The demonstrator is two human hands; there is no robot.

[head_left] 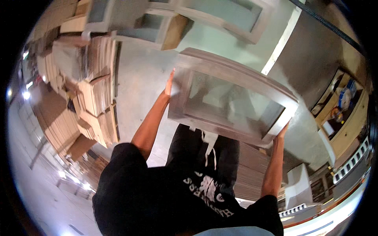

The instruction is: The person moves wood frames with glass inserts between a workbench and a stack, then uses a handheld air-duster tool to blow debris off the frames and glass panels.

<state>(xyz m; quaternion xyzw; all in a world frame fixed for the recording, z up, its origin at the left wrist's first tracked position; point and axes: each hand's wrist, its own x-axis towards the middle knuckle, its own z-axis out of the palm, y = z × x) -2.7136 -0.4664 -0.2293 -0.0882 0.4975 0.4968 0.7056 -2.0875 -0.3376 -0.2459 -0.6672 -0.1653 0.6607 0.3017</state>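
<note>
Between both my hands is a grey-brown wooden frame with a glass pane [236, 72], raised in front of my legs and tilted so its right end sits lower. My left hand [170, 83] presses against its left end, the fingers stretched along the side and partly hidden. At the lower right corner my right hand [282, 131] grips the other end; most of its fingers are out of sight behind the wood. The pane shows cloudy reflections.
More glass-paned wooden frames [252, 36] lie ahead. Stacks of flat boards or cardboard [103, 126] rise at the left. An open wooden box [346, 135] with loose items stands at the right. A dark cable [334, 25] crosses the upper right. Brown boards [254, 169] are stacked beside my legs.
</note>
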